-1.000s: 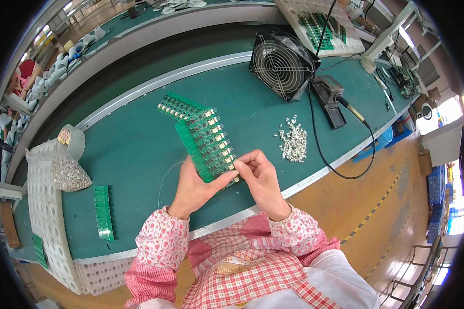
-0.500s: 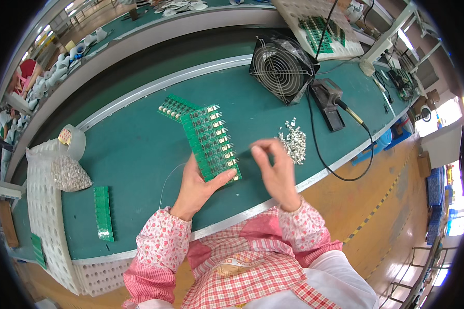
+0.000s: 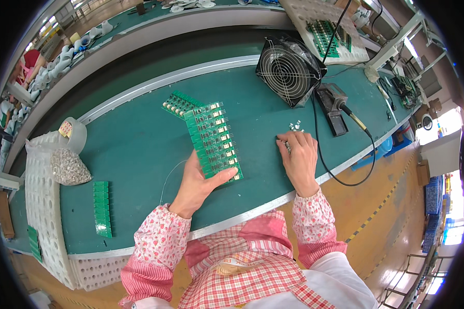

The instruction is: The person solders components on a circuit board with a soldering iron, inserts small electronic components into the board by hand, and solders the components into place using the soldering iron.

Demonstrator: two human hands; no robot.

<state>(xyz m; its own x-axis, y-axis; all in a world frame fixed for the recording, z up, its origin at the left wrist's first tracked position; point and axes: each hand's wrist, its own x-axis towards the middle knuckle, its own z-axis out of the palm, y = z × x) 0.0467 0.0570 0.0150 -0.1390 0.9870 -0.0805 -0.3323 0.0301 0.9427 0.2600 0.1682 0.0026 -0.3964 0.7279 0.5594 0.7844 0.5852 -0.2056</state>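
My left hand [image 3: 197, 184] grips the near end of a green circuit board panel [image 3: 207, 138], thumb on top. A row of small white connectors with metal pins runs along the panel's right edge. Behind its far end, another populated green panel [image 3: 176, 105] lies on the bench, partly covered. My right hand [image 3: 301, 160] is down on a pile of small white connectors [image 3: 296, 126], fingers curled and held together. Most of the pile is hidden under that hand, and what its fingertips pinch cannot be made out.
A black fan [image 3: 286, 71] and a soldering iron in its stand [image 3: 332, 109] are at the right, its cable looping near the bench edge. At the left are a bag of small parts [image 3: 69, 167], a tape roll [image 3: 76, 135], a white holed tray [image 3: 42, 198] and a green board strip [image 3: 102, 208].
My right hand has moved right, onto the connector pile, and its fingers have curled down. My left hand still holds the panel in nearly the same place.
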